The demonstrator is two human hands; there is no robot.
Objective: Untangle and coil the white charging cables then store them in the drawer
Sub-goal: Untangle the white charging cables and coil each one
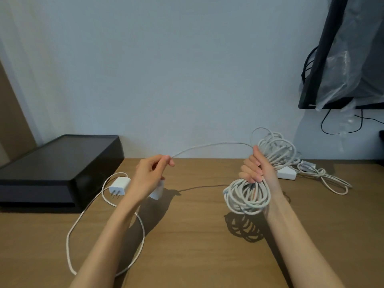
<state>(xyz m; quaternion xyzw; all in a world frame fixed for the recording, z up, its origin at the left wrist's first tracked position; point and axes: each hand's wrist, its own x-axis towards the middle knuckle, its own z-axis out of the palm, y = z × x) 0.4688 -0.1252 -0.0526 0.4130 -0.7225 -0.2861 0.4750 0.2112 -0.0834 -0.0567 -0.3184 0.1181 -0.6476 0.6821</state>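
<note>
**Head view: coil in our right hand, strand pinched in our left**

Our left hand (149, 175) half hides a white block (156, 193) on the bench (197, 246). Its forearm covers part of a loose cable loop (67, 246) running from the plug adapter (118, 187). We cannot see inside the black box (58, 163) at left. Our right hand (256, 169) has its fingers clamped round the white coiled cable (247, 197), held above the bench. Our left fingers pinch its free strand (207, 145). Another tangled cable (321, 173) lies far right.

Below the grip of the right hand (259, 169) spreads a brown wooden table (197, 235), and behind the grip rises a pale bluish wall (166, 69). Above the grip, to its right, hangs a black flat screen (315, 80), partly wrapped in clear plastic film (342, 69). Thin black cables (322, 125) droop under its lower edge. Far left of the grip is a brown panel (10, 121).
</note>
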